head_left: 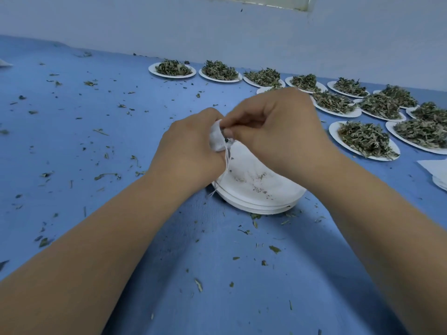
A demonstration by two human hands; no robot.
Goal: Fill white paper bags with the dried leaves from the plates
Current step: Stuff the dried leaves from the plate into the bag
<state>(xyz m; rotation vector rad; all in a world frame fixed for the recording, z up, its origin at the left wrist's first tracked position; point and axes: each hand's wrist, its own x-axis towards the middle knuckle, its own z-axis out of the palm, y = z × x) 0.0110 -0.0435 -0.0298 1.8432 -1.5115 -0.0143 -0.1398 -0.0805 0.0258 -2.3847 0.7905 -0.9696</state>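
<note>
A small white paper bag with a thin drawstring is held above a stack of emptied white plates at the table's middle. My left hand grips the bag's body from the left. My right hand pinches the bag's mouth with curled fingers; the fingertips are partly hidden. The string hangs down past my left wrist. The top plate carries only leaf crumbs. Several white plates heaped with dried green leaves stand to the right and along the back.
The blue table is littered with loose leaf bits. A pile of flat white bags lies at the right edge. A pale wall runs behind the plates. Something white pokes in at the far left edge.
</note>
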